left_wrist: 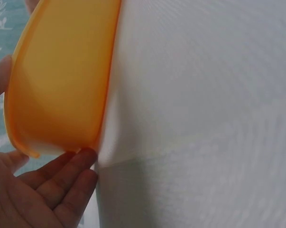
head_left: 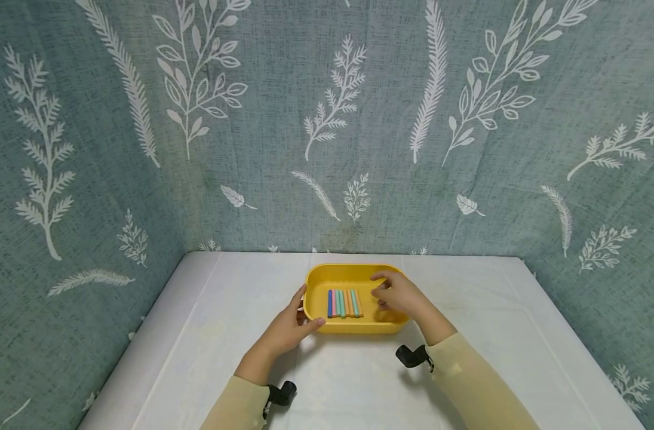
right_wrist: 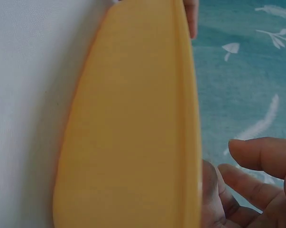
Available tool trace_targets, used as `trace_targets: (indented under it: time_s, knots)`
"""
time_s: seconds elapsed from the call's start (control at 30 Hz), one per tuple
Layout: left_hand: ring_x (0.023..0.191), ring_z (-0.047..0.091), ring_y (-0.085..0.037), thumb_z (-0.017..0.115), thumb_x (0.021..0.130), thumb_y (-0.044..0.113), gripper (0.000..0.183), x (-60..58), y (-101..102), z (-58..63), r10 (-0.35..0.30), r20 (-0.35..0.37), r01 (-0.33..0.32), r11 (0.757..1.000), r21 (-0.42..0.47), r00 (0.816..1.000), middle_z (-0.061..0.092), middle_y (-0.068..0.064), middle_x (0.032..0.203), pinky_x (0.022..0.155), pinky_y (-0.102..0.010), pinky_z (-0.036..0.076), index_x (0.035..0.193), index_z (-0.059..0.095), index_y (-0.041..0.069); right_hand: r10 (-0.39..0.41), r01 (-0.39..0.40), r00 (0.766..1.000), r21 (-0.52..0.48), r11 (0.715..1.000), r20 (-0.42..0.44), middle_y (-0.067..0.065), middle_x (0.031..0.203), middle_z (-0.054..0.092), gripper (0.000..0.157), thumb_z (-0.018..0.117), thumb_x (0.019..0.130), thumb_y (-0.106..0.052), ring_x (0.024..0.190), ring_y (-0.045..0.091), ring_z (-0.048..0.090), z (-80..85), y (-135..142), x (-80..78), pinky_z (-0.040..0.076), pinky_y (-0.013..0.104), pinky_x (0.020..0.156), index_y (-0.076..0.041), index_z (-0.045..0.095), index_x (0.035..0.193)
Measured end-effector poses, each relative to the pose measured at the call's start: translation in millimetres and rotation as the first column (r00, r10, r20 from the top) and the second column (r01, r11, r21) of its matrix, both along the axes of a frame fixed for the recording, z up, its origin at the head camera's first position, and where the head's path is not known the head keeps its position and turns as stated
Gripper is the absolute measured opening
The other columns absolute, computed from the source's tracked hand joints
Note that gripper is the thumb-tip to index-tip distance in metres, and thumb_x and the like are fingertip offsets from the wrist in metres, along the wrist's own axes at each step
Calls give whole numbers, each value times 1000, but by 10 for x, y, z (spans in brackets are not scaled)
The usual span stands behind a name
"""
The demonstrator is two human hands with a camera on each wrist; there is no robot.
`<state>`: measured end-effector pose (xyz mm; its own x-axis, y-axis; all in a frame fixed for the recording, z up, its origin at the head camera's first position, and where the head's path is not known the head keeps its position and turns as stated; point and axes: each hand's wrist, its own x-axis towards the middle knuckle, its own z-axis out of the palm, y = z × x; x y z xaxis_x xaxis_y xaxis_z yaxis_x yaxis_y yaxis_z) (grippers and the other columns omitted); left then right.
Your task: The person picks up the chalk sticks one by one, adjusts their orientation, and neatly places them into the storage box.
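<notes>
A shallow yellow tray (head_left: 353, 328) rests on the white table, long side towards me. Inside, left of its middle, several chalk-like sticks (head_left: 345, 303) lie side by side in a row, in blue, pink, green and orange. My left hand (head_left: 289, 329) holds the tray's left end, thumb over the near corner of the rim and fingers along the outer wall. In the left wrist view, fingertips (left_wrist: 87, 156) touch the tray's end low down. Over the tray's right part hovers my right hand (head_left: 399, 294), its fingers bent and spread apart, with nothing visible between them.
The white-covered table (head_left: 197, 358) reaches back to a green-blue curtain (head_left: 273, 119) with white leaf prints, which also hangs on the left and right. Black wrist cameras (head_left: 411, 356) stick out from both cuffs, above the table in front of the tray.
</notes>
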<state>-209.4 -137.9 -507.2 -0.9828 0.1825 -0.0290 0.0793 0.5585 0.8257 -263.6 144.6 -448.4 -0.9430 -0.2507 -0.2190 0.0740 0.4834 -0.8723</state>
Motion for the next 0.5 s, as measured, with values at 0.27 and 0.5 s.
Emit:
trace_targets:
  time_s: [0.27,0.5]
  knots:
    - [119,60,-29,71,91,49,98,0,4,21,8,2,-8,1000,-20,1000,50,-18,146,101,-52,46,162,15,15,-57,58,997,14,998,-42,17,104,58,45,64,98,-9,86,31,66,107,193,99,59,41,78,-2,52,142]
    - [117,60,-28,71,91,50,98,9,0,31,5,-6,-5,1000,-29,1000,51,-18,145,100,-52,47,162,15,13,-95,97,993,30,995,-72,18,109,58,45,64,99,-10,90,32,66,153,374,172,59,38,77,-3,52,142]
